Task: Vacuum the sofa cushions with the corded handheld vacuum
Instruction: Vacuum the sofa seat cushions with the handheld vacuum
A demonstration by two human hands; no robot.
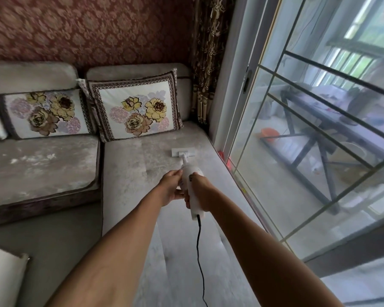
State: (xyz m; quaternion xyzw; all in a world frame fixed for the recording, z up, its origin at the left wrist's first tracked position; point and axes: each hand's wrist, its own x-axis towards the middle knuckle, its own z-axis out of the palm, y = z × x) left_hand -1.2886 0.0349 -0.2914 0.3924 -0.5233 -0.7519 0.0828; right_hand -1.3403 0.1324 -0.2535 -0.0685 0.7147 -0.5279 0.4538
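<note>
A white corded handheld vacuum (187, 173) points away from me over the long grey sofa cushion (142, 173). Its flat white nozzle head (183, 152) rests on the cushion, a little short of the floral pillow. My right hand (201, 191) is wrapped around the vacuum's body from the right. On the left side of the body, my left hand (172, 187) holds it with thumb and fingers. The black cord (198, 251) runs from the vacuum's rear end down between my forearms toward me.
Two floral pillows (140, 109) (44, 114) lean on the sofa back. A second grey seat cushion (40, 165) lies to the left. A glass sliding door (297, 129) borders the sofa's right edge, with a patterned curtain (206, 63) in the corner. A white cushion corner (2, 273) shows bottom left.
</note>
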